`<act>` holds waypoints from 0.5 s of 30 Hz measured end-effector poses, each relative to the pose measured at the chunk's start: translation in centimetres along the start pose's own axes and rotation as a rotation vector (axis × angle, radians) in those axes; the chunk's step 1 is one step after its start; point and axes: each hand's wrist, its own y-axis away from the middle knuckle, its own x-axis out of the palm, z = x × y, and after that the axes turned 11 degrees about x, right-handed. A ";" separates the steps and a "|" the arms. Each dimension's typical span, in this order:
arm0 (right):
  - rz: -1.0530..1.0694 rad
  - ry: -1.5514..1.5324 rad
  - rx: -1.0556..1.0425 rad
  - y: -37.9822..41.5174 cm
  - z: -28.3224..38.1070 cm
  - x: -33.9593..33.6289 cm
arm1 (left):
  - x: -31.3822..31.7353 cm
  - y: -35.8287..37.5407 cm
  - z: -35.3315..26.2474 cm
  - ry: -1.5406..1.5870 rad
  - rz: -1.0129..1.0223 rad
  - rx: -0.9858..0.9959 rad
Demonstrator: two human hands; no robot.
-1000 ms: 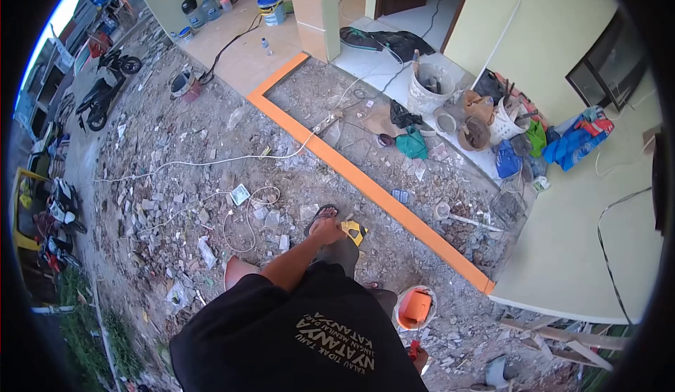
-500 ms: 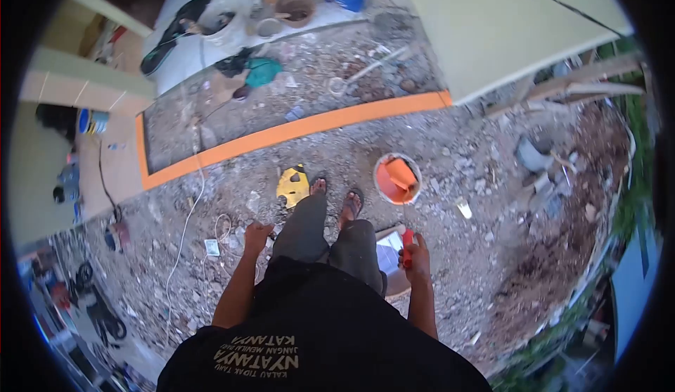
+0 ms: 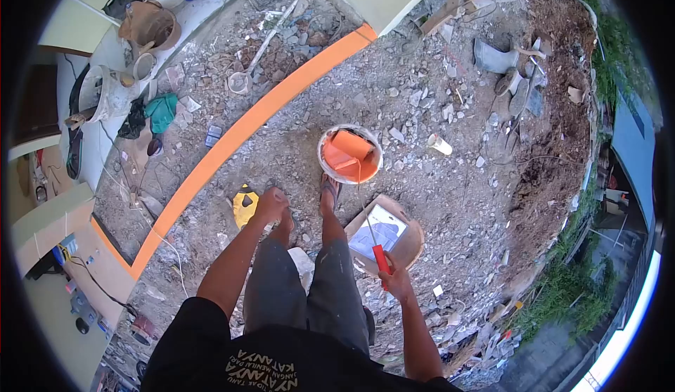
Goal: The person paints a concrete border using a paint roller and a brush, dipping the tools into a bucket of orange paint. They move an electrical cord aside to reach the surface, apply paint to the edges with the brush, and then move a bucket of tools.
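Note:
My right hand (image 3: 396, 281) is wrapped round the red handle of a paint roller (image 3: 382, 258). Its thin metal rod runs forward to a white-rimmed bucket (image 3: 324, 162) with orange paint inside; the roller's head is hard to tell from the orange shapes in there. My left hand (image 3: 271, 206) is curled closed in front of my left leg, and nothing shows in it. Beside it on the ground lies a yellow and black piece (image 3: 245, 208). Under the roller rod is a round-edged container (image 3: 415, 241) with a white printed sheet (image 3: 380, 230) on it.
A low orange-painted curb (image 3: 232, 139) crosses the rubble ground (image 3: 436, 181). Beyond it lie a long-handled tool (image 3: 273, 33) and a teal cloth (image 3: 162, 112). Grey boots (image 3: 493, 57) and a pale cup (image 3: 440, 144) are to the right. Several buckets stand at the upper left.
My view has turned and moved, so the curb slants more steeply and the bucket appears closer to my feet. My left hand has moved forward, near the yellow piece. The roller stays in my right hand.

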 end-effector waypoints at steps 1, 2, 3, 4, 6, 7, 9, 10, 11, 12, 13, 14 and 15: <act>0.007 -0.008 0.012 -1.5 -0.5 -0.2 | 1.1 -2.7 -0.5 -0.009 -0.001 0.036; -0.109 0.217 -0.148 -2.6 -1.5 -0.2 | 2.4 -5.0 -0.7 -0.018 0.017 0.022; -0.223 0.443 -0.315 -3.8 -2.1 -0.4 | 3.7 -7.9 -0.9 -0.002 0.002 0.057; -0.214 0.426 -0.278 -4.7 -2.0 -0.7 | 4.8 -11.2 -1.2 0.012 -0.020 0.096; -0.239 0.432 -0.279 -7.6 -4.0 -1.7 | 7.0 -16.5 -2.0 -0.144 -0.100 0.190; -0.284 0.444 -0.289 -8.8 -4.9 -2.2 | 8.2 -19.2 -2.3 -0.227 -0.131 0.215; -0.271 0.391 -0.273 -10.6 -5.7 -3.1 | 10.7 -24.0 -2.3 -0.310 -0.145 0.231; -0.312 0.442 -0.301 -11.2 -6.4 -3.6 | 11.9 -25.9 -2.1 -0.359 -0.226 0.283; -0.360 0.492 -0.340 -12.3 -6.8 -3.8 | 12.7 -27.9 -2.2 -0.409 -0.318 0.345; -0.355 0.490 -0.336 -13.2 -7.2 -3.9 | 13.4 -29.4 -2.6 -0.412 -0.313 0.341; -0.354 0.549 -0.300 -13.7 -7.7 -3.9 | 14.0 -30.4 -3.1 -0.352 -0.226 0.245; -0.355 0.608 -0.263 -14.3 -8.2 -3.8 | 14.5 -31.0 -3.7 -0.292 -0.140 0.150; -0.345 0.609 -0.258 -14.6 -8.0 -3.9 | 14.8 -31.0 -4.1 -0.294 -0.135 0.141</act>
